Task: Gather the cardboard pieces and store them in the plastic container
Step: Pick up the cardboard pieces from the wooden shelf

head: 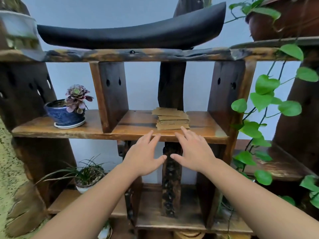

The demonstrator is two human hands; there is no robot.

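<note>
- Cardboard pieces (170,119) are lying stacked on the shelf (138,130).
- Left hand (144,156) and right hand (194,152) are reaching toward the stack, fingers released, grasping nothing.

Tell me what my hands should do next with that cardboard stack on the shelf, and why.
Probably reach a little further in and close both hands on the sides of the cardboard stack. The left hand and right hand are open at the front edge of the wooden shelf, holding nothing, with only the right fingertips near the stack. No plastic container is in view.
</note>
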